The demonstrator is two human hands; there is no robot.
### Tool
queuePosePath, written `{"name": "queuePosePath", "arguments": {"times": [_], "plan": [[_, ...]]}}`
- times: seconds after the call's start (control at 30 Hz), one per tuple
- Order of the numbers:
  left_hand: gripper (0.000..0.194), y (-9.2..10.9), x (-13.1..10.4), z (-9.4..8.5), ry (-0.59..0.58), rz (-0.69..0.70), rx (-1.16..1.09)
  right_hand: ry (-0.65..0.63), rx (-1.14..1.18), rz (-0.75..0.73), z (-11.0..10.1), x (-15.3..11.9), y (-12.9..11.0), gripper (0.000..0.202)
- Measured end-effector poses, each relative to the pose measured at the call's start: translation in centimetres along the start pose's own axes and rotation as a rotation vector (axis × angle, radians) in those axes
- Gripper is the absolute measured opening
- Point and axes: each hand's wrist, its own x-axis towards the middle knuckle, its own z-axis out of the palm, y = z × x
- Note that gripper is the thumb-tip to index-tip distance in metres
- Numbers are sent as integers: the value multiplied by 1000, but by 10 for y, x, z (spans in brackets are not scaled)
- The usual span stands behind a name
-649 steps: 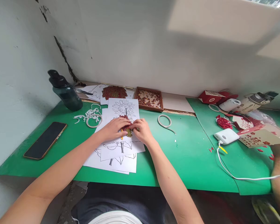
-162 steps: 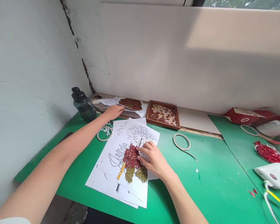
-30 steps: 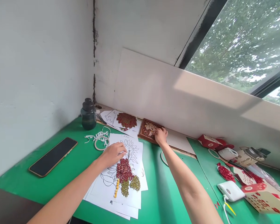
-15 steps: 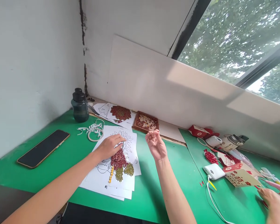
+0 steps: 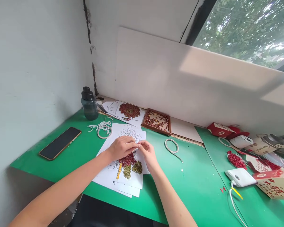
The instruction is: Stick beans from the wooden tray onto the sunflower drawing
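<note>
My left hand [image 5: 124, 147] is above the upper part of a line-drawn flower sheet [image 5: 110, 176], fingers bent and pressed together. From the right, my right hand [image 5: 149, 155] meets it, thumb and index pinched against the left fingertips. Anything between them is too small to make out. Below the hands, red beans [image 5: 127, 160] are laid densely on the drawing, partly hidden by my left hand. Green beans [image 5: 127, 171] form leaf shapes under and beside them. A short yellow row of kernels [image 5: 118, 171] runs down on the left.
A wooden tray [image 5: 145, 123] of loose beans stands behind, beside a finished bean picture [image 5: 129, 111]. White cord coils [image 5: 104, 130] [image 5: 171, 145], a phone [image 5: 60, 143] and a bottle [image 5: 90, 108] lie around. Right: a white device [image 5: 240, 177], red boxes [image 5: 220, 130].
My right hand has come left and down from beside the tray to meet my left fingertips. The view has shifted, and another person's hand at the right edge is out of sight.
</note>
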Motion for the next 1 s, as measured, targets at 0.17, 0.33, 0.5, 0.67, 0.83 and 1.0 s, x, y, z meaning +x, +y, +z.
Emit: {"name": "queuePosePath", "arguments": {"times": [0.17, 0.33, 0.5, 0.67, 0.83, 1.0], "plan": [[19, -3, -1, 0, 12, -22, -15, -24, -83, -13, -1, -1, 0, 35], [21, -3, -2, -1, 22, -18, -11, -49, -106, -3, 1, -2, 2, 31], [18, -6, -4, -1, 3, -39, -3, -53, -96, 51, -1, -2, 0, 28], [10, -5, -5, -1, -13, -89, -33, -66, -116, 45, -2, 0, 7, 23], [6, -5, -4, -8, 1, -152, -152, -40, -517, -207, -8, 1, 12, 16], [7, -12, -5, -15, 2, -256, -218, -208, -839, -362, -12, -1, 6, 36]]}}
